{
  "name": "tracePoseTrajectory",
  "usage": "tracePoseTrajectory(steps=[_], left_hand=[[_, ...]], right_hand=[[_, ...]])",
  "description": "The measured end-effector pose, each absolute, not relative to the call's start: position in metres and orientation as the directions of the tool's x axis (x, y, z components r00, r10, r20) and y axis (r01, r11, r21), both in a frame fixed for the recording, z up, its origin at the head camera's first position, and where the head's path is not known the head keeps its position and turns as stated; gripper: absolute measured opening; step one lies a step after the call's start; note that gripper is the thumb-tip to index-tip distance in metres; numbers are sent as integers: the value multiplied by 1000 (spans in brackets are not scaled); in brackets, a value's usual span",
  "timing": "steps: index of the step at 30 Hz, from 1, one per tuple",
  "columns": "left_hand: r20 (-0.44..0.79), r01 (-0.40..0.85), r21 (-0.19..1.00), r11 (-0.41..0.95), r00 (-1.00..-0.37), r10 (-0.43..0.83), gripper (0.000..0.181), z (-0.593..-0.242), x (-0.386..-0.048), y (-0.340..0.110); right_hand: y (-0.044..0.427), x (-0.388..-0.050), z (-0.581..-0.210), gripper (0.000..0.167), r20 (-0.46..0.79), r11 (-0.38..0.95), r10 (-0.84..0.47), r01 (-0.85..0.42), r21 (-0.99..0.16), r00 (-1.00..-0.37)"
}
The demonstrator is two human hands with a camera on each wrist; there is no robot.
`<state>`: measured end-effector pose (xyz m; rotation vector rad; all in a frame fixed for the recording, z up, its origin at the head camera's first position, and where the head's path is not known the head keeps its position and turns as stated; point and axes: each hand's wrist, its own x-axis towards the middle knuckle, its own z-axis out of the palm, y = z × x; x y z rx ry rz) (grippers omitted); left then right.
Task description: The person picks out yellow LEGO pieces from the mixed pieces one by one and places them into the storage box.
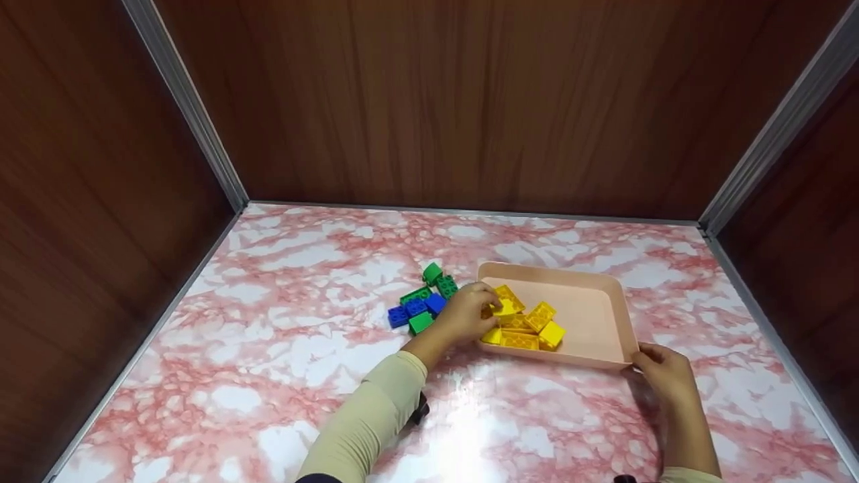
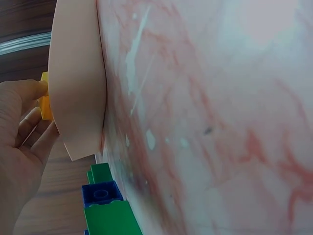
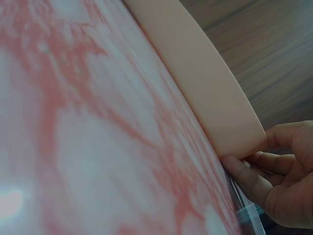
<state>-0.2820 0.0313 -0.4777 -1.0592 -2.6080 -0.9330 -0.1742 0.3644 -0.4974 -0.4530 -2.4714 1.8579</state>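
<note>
A peach tray [image 1: 594, 318] lies on the table with several yellow toy blocks [image 1: 520, 341] heaped in its left half. My left hand [image 1: 468, 314] reaches over the tray's left end. In the left wrist view its thumb and fingers pinch a yellow block [image 2: 46, 108] just above the rim. At the tray's near right corner, my right hand [image 1: 669, 376] grips the wall, thumb and fingers on either side of the corner in the right wrist view. Left of the tray sit loose green blocks [image 1: 421, 323] and blue blocks [image 1: 398, 316], partly behind the left hand.
Pink and white marbled tabletop [image 1: 268, 362] surrounds the tray. Dark wood-grain panels [image 1: 429, 107] with metal edge strips [image 1: 194, 114] close off the back and both sides.
</note>
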Motion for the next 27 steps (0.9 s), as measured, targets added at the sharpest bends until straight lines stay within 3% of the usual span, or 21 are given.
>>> tracePoseTrajectory(steps=[10, 20, 22, 27], left_hand=[[423, 694, 500, 518, -718, 553, 18, -475, -283, 23], [421, 678, 538, 501, -730, 538, 17, -477, -269, 11], [420, 677, 535, 506, -732, 536, 20, -477, -264, 7], [362, 661, 502, 558, -746, 558, 43, -475, -250, -5]], right_hand=[[364, -176, -499, 49, -158, 282, 249, 228, -932, -955], [366, -174, -497, 50, -168, 196, 227, 214, -957, -959], [366, -174, -495, 49, -154, 249, 230, 211, -945, -961], [366, -170, -484, 51, -75, 537, 261, 209, -817, -963]])
